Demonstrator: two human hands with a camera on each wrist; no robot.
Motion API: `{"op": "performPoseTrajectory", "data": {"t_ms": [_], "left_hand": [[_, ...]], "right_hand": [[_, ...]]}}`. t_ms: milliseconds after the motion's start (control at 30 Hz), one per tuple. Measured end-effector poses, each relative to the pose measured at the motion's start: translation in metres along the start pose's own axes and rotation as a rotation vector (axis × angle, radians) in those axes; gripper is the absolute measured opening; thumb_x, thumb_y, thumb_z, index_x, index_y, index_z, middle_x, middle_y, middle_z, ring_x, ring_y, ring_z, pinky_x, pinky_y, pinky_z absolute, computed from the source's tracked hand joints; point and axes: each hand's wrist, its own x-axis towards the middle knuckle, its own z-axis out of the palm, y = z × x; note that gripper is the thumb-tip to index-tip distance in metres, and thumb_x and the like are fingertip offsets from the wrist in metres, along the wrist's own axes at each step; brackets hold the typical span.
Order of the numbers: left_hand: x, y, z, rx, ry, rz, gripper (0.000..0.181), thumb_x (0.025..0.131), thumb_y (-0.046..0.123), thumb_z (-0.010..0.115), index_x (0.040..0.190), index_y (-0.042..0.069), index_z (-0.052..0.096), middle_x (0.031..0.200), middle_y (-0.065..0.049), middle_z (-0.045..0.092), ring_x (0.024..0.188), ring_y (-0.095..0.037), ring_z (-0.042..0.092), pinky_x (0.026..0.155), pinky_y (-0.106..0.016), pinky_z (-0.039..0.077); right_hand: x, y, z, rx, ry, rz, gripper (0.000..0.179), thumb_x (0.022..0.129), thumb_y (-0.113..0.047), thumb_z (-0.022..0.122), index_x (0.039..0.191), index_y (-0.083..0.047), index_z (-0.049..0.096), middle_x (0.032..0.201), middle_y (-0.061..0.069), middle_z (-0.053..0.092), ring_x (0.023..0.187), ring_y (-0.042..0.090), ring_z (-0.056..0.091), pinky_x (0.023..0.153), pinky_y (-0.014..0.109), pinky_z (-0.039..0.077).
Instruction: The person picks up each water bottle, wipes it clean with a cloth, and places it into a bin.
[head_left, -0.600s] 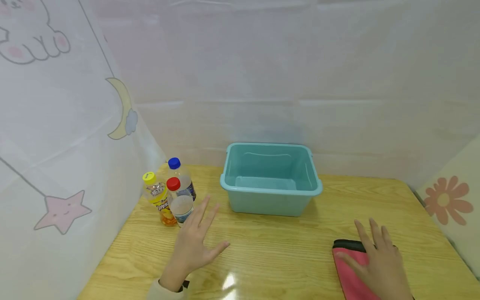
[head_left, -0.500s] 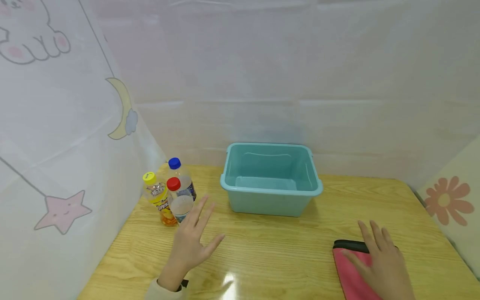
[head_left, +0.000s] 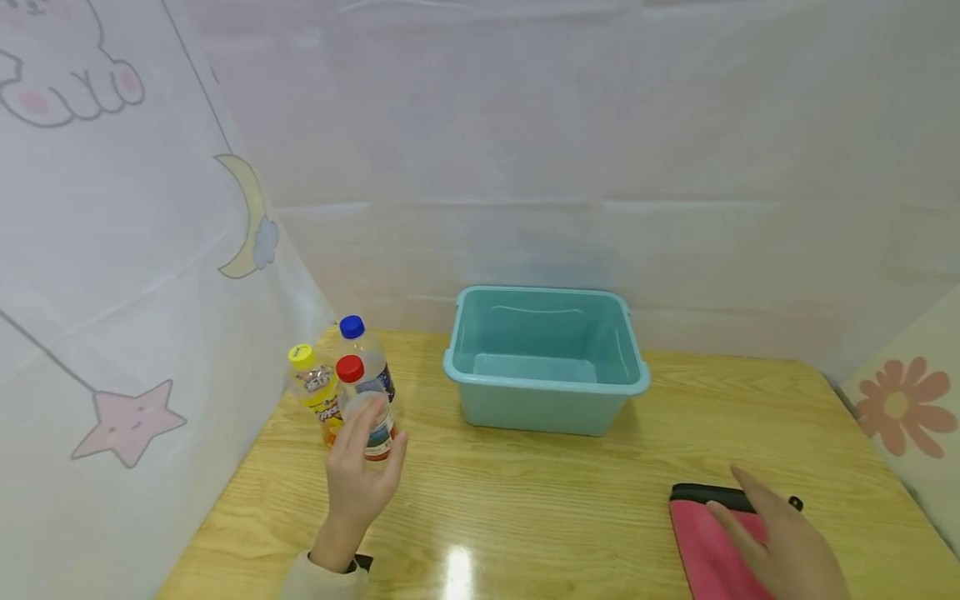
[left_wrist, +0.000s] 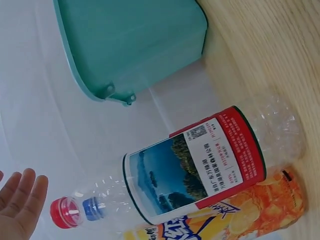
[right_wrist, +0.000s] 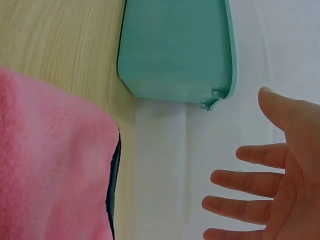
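Observation:
My left hand point(head_left: 362, 479) is in front of the clear plastic bottle with a red cap point(head_left: 351, 368), fingers loosely bent. In the left wrist view a gap shows between the fingertips point(left_wrist: 37, 187) and the red cap, with nothing held. Behind that bottle stand a bottle with a blue cap point(head_left: 352, 327) and a yellow-labelled drink bottle point(head_left: 302, 358). My right hand point(head_left: 787, 542) hovers over a pink fleecy flat item point(head_left: 712, 542) with a black edge. Its fingers are spread and hold nothing in the right wrist view.
A teal plastic bin point(head_left: 543, 408) stands at the back middle of the wooden table point(head_left: 525, 517). White printed cloth point(head_left: 540, 167) hangs behind the table and on both sides.
My left hand has shifted left, in front of the red-capped bottle, and its fingers have drawn closer together. My right hand has moved slightly nearer the front edge. Bottles and bin stay put.

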Motion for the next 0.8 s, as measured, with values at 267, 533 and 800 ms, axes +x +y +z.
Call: {"op": "performPoseTrajectory", "data": {"t_ms": [267, 533, 800], "left_hand": [[-0.003, -0.009, -0.005, 0.045, 0.071, -0.115, 0.043, 0.088, 0.029, 0.057, 0.102, -0.011, 0.059, 0.097, -0.025, 0.059, 0.081, -0.033, 0.054, 0.071, -0.024, 0.045], [-0.007, -0.016, -0.012, 0.104, 0.089, -0.254, 0.041, 0.075, 0.009, 0.065, 0.109, -0.012, 0.054, 0.103, -0.025, 0.057, 0.093, -0.035, 0.051, 0.080, -0.018, 0.040], [-0.012, -0.022, -0.013, 0.151, 0.021, -0.437, 0.056, 0.069, 0.001, 0.070, 0.118, -0.013, 0.046, 0.112, -0.028, 0.047, 0.103, -0.038, 0.044, 0.083, -0.043, 0.038]], "right_hand": [[0.004, 0.021, 0.005, -0.029, -0.131, -0.016, 0.070, 0.087, -0.046, 0.056, 0.126, 0.011, 0.045, 0.115, 0.036, 0.050, 0.095, 0.051, 0.052, 0.068, 0.056, 0.046], [0.010, 0.039, 0.017, -0.093, -0.227, -0.020, 0.070, 0.082, -0.047, 0.060, 0.123, 0.009, 0.048, 0.111, 0.031, 0.054, 0.093, 0.046, 0.056, 0.072, 0.056, 0.047], [0.011, 0.048, 0.025, -0.102, -0.278, -0.052, 0.066, 0.084, -0.044, 0.060, 0.122, 0.009, 0.049, 0.114, 0.035, 0.050, 0.090, 0.043, 0.058, 0.071, 0.056, 0.047]]}}
